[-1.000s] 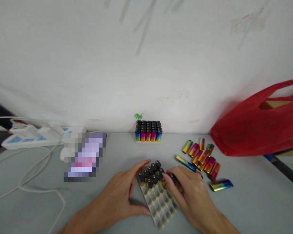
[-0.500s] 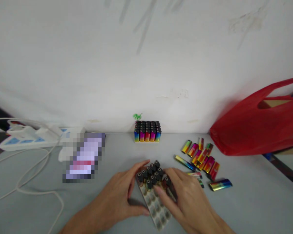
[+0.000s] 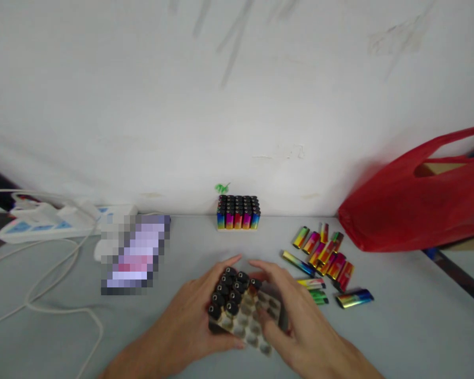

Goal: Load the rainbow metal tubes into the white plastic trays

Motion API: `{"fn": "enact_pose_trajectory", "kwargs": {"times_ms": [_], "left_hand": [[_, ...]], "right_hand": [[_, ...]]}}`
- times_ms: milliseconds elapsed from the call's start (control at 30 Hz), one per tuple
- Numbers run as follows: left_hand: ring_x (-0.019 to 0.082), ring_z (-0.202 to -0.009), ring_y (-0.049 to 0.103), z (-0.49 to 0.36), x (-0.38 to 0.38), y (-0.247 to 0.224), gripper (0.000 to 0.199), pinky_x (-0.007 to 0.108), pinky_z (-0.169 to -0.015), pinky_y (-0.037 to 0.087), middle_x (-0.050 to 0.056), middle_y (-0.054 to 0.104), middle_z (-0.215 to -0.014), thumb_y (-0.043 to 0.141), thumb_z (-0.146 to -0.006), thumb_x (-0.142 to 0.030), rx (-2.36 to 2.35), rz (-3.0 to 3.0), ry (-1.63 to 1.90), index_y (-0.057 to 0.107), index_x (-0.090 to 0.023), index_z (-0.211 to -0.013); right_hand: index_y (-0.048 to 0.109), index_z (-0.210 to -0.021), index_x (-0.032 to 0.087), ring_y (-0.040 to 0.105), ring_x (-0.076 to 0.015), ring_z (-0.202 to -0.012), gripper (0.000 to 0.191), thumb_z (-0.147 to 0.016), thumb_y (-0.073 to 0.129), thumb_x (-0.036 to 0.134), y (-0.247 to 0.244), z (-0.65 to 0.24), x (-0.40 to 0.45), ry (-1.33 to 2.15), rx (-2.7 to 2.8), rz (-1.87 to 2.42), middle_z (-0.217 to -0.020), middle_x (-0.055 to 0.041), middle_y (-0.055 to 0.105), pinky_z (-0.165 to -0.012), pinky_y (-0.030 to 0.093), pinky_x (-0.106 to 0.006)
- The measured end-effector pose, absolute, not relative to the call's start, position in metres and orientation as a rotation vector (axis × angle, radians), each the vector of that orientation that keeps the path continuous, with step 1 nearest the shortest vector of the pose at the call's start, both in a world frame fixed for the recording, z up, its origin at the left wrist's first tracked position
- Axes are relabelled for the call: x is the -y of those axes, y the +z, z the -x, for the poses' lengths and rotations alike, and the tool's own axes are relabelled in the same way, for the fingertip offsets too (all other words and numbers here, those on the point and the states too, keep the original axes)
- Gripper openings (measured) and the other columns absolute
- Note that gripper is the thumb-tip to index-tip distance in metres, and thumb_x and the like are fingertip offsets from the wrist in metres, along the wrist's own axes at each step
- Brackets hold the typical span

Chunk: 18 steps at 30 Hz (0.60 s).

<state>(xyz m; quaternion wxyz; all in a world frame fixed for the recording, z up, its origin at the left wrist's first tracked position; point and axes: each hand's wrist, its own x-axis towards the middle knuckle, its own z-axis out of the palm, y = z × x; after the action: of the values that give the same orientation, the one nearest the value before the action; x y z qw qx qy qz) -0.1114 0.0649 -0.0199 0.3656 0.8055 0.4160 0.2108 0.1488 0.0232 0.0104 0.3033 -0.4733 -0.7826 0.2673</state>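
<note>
A pale tray [image 3: 243, 321] with round cells sits between my hands. Two rows of lighters [image 3: 231, 295] with black tops stand in its left part, while many cells to the right have nothing in them. One more lighter [image 3: 255, 285] stands at the back, beside those rows and close to my right fingers. My left hand [image 3: 199, 308] is wrapped round the tray's left side, fingers behind and thumb along the front. My right hand [image 3: 294, 313] grips the right side, its thumb lying over the cells; some of its fingers are hidden.
Loose shiny, multicoloured lighters [image 3: 332, 258] lie at the right. A full block of lighters [image 3: 238, 213] stands against the wall. A red bag [image 3: 418, 205] is at far right. A phone [image 3: 138, 252], a power strip [image 3: 47, 226] and white cables [image 3: 63, 310] occupy the left.
The tray has turned in my hands, so its filled rows now lie toward the left. My right fingers have shifted to the back, and the single lighter there now shows clearly.
</note>
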Motion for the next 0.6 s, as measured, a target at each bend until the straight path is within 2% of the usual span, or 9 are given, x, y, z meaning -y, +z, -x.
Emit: {"fn": "enact_pose_trajectory", "kwargs": {"times_ms": [100, 167, 267, 333, 467, 600], "left_hand": [[0.039, -0.143, 0.066, 0.112, -0.066, -0.014, 0.127, 0.051, -0.124, 0.052, 0.007, 0.064, -0.162, 0.104, -0.072, -0.045, -1.059, -2.018, 0.548, 0.029, -0.041, -0.174], [0.036, -0.137, 0.069, 0.115, -0.068, -0.009, 0.119, 0.048, -0.119, 0.055, 0.006, 0.067, -0.155, 0.101, -0.075, -0.034, -1.006, -1.921, 0.545, 0.033, -0.04, -0.172], [0.031, -0.124, 0.075, 0.118, -0.071, -0.003, 0.107, 0.042, -0.106, 0.063, 0.005, 0.072, -0.146, 0.095, -0.078, -0.025, -0.931, -1.725, 0.515, 0.039, -0.039, -0.168], [0.031, -0.122, 0.076, 0.117, -0.072, -0.001, 0.106, 0.044, -0.108, 0.062, 0.005, 0.074, -0.142, 0.096, -0.077, -0.023, -0.946, -1.681, 0.515, 0.042, -0.037, -0.167], [0.037, -0.137, 0.068, 0.111, -0.07, -0.004, 0.104, 0.054, -0.122, 0.052, 0.007, 0.069, -0.152, 0.101, -0.072, -0.025, -1.083, -1.843, 0.59, 0.048, -0.035, -0.161], [0.04, -0.138, 0.069, 0.106, -0.068, -0.009, 0.1, 0.057, -0.122, 0.052, 0.01, 0.069, -0.152, 0.102, -0.071, -0.027, -1.14, -1.844, 0.638, 0.051, -0.033, -0.157]], "right_hand": [[0.05, -0.155, 0.026, 0.065, -0.0289, -0.132, 0.061, -0.095, 0.054, 0.012, 0.009, -0.154, -0.031, 0.501, 2.035, 1.327, -0.141, -0.0098, 0.069, -0.112, 0.055, -0.049], [0.06, -0.143, 0.023, 0.064, -0.0319, -0.125, 0.046, -0.098, 0.052, 0.012, 0.008, -0.16, -0.04, 0.274, 2.018, 1.446, -0.131, -0.0114, 0.07, -0.109, 0.053, -0.053], [0.069, -0.128, 0.018, 0.06, -0.0361, -0.114, 0.03, -0.101, 0.056, 0.018, 0.005, -0.175, -0.053, -0.048, 2.019, 1.681, -0.119, -0.0145, 0.068, -0.102, 0.051, -0.057], [0.072, -0.122, 0.017, 0.058, -0.0384, -0.112, 0.025, -0.1, 0.062, 0.023, 0.0, -0.187, -0.059, -0.197, 2.028, 1.806, -0.116, -0.0161, 0.066, -0.098, 0.05, -0.058], [0.071, -0.111, 0.02, 0.056, -0.0394, -0.109, 0.016, -0.098, 0.072, 0.029, -0.014, -0.202, -0.065, -0.288, 2.057, 1.889, -0.111, -0.0156, 0.064, -0.09, 0.047, -0.054], [0.069, -0.104, 0.021, 0.058, -0.0362, -0.102, 0.016, -0.101, 0.076, 0.035, -0.023, -0.205, -0.069, -0.216, 2.062, 1.851, -0.108, -0.0126, 0.065, -0.086, 0.044, -0.048]]}}
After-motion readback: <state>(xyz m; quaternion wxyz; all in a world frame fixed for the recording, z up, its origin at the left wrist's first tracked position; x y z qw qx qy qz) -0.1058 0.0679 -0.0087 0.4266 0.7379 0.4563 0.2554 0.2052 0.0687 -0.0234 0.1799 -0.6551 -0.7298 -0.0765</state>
